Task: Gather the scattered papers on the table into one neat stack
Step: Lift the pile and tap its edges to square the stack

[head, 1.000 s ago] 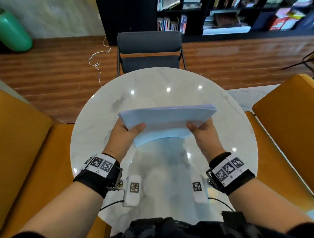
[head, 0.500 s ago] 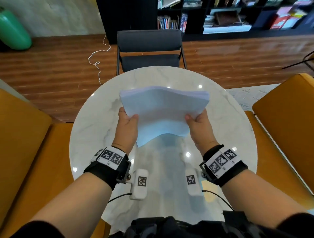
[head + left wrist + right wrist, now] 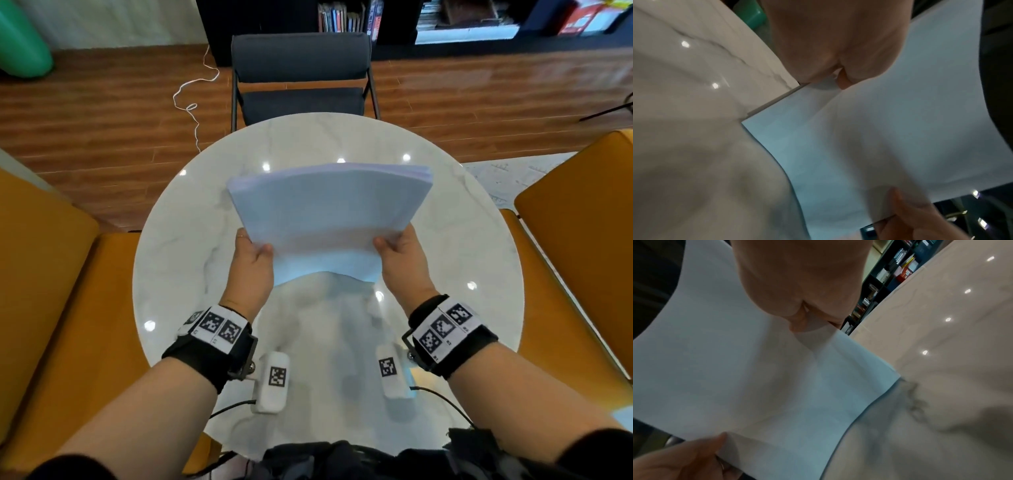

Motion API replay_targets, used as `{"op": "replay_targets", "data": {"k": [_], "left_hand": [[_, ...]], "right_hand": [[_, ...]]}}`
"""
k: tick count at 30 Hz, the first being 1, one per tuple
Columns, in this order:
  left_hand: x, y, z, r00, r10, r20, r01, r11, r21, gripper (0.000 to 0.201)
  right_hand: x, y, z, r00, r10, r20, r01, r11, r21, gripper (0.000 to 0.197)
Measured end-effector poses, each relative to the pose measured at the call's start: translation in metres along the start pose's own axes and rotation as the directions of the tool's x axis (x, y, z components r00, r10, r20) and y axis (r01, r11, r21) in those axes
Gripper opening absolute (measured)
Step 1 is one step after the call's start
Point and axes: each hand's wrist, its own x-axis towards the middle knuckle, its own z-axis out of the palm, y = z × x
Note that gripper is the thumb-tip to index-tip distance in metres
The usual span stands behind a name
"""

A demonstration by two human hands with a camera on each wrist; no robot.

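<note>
Head view: my left hand and right hand each clasp a near corner of the stack of papers, thumbs on top, fingers beneath. The stack is tilted up, far edge highest, near edge sagging between the two grips, above the middle of the round marble counter. Both forearms reach forward, wrists level with each other. Bare counter lies on either side of the stack and beyond it; a dark chair stands at the far rim, and orange seats flank the counter left and right.

Left wrist view: my left hand pinches the sheet corner from above. The stack hangs clear of the counter (the picture is blurred, so sheet alignment cannot be judged). My right hand grips the opposite corner.

Right wrist view: my right hand holds its corner the same way. The stack bows downward, and its lower edge overlaps the counter in the picture; contact cannot be told.
</note>
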Motion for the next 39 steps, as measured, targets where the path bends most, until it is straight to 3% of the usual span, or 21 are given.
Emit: {"op": "replay_targets", "data": {"k": [5, 13, 19, 22, 24, 27, 30, 39], "left_hand": [[0.005, -0.011, -0.004, 0.997, 0.080, 0.007, -0.080, 0.996, 0.047, 0.043], [0.016, -0.070, 0.007, 0.998, -0.042, 0.041, 0.028, 0.951, 0.306, 0.042], [0.026, -0.077, 0.017, 0.989, -0.132, -0.061, 0.145, 0.912, 0.384, 0.036], [0.024, -0.076, 0.021, 0.970, -0.234, -0.059, 0.238, 0.890, 0.389, 0.047], [0.022, -0.076, 0.023, 0.968, -0.248, -0.028, 0.236, 0.875, 0.424, 0.051], [0.020, -0.075, 0.025, 0.971, -0.239, -0.027, 0.226, 0.866, 0.445, 0.049], [0.018, -0.081, 0.026, 0.973, -0.226, -0.045, 0.221, 0.857, 0.466, 0.050], [0.021, -0.083, 0.033, 0.944, -0.322, -0.064, 0.300, 0.766, 0.569, 0.059]], "right_hand": [[0.006, 0.008, -0.003, 0.999, -0.009, -0.034, 0.009, 1.000, 0.017, 0.042], [0.008, 0.073, 0.011, 0.993, 0.119, 0.003, -0.117, 0.981, -0.155, 0.043], [0.030, 0.085, 0.010, 0.983, 0.183, 0.013, -0.169, 0.933, -0.316, 0.011], [0.034, 0.083, 0.002, 0.957, 0.287, 0.046, -0.249, 0.891, -0.381, 0.041], [0.032, 0.082, -0.002, 0.933, 0.356, 0.044, -0.323, 0.887, -0.331, 0.050], [0.034, 0.085, -0.005, 0.915, 0.401, 0.038, -0.374, 0.881, -0.290, 0.049], [0.033, 0.086, -0.003, 0.925, 0.379, 0.039, -0.344, 0.875, -0.342, 0.052], [0.042, 0.086, -0.003, 0.898, 0.428, 0.097, -0.347, 0.828, -0.441, 0.062]]}}
